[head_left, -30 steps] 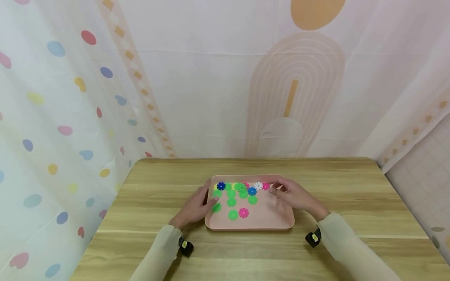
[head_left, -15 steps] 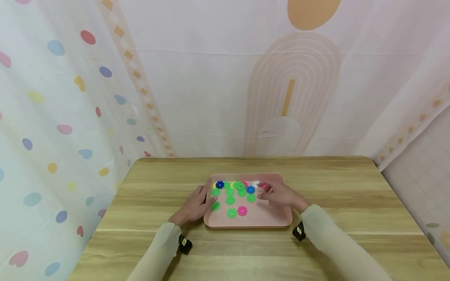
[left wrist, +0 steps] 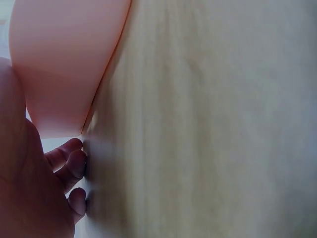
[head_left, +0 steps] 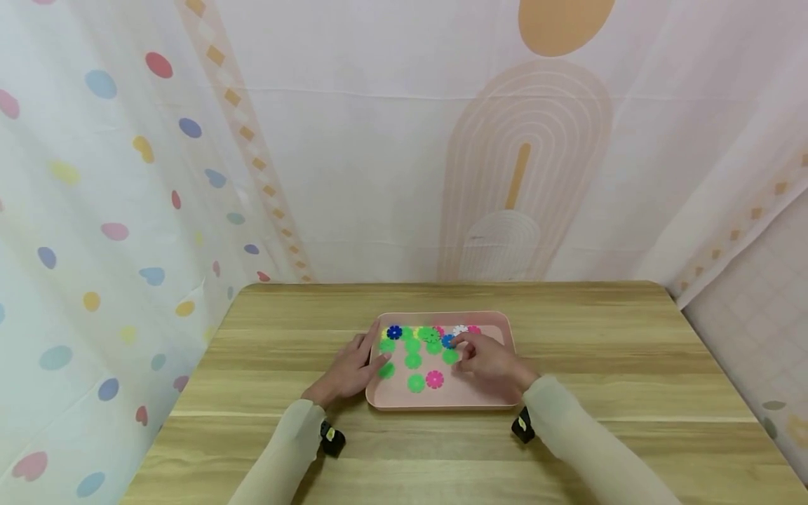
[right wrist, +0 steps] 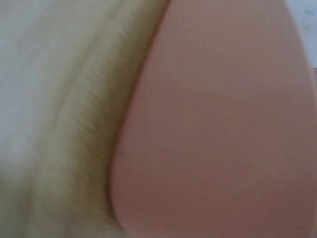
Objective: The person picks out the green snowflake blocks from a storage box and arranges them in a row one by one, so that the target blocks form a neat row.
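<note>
Several flower-shaped plastic discs lie in a shallow pink tray [head_left: 442, 406] on the table. My left hand [head_left: 348, 368] is at the tray's left side, thumb over the rim and fingers along the outside. In the left wrist view its fingertips [left wrist: 77, 163] are down at the tabletop beside the tray wall. My right hand [head_left: 491, 359] is over the tray's right half, index fingertip at the blue disc [head_left: 448, 341] and thumb apart from it, near a green disc [head_left: 450, 356]. Only the tray's outer wall [right wrist: 213, 124] shows in the right wrist view, with the hand out of sight.
Toward the back of the tray lie a dark blue disc [head_left: 394, 332], a white disc [head_left: 460, 330] and a pink disc [head_left: 474, 330]. Another pink disc [head_left: 434, 379] is nearer the front. A patterned curtain [head_left: 379, 140] hangs behind the wooden table [head_left: 284, 308].
My right hand has moved left across the tray, from the pink disc at the back right to the blue disc. The left hand stays at the tray's left side.
</note>
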Motion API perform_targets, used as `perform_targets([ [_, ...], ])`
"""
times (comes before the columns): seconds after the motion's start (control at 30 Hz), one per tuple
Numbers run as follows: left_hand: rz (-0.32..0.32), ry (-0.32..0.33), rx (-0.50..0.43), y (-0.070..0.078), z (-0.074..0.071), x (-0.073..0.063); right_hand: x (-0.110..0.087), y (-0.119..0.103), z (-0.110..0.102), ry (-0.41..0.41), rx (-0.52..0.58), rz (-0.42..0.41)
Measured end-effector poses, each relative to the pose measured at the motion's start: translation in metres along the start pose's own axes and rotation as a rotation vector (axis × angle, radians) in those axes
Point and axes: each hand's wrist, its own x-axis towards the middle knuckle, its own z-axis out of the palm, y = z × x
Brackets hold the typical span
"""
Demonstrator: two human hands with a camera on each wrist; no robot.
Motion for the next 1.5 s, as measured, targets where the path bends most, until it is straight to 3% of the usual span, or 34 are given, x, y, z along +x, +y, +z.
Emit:
perform_targets([
  [0.6,-0.001,-0.011,0.007,-0.002,0.001,0.0,0.001,0.006,0.014,0.078,0.009,0.11],
  [1.07,-0.014,-0.033,0.003,-0.004,0.0,-0.005,0.002,0.001,0.023,0.12,-0.08,0.101],
  [1.5,-0.007,-0.027,0.003,-0.005,-0.001,-0.007,-0.002,0.0,0.028,0.132,0.006,0.093],
])
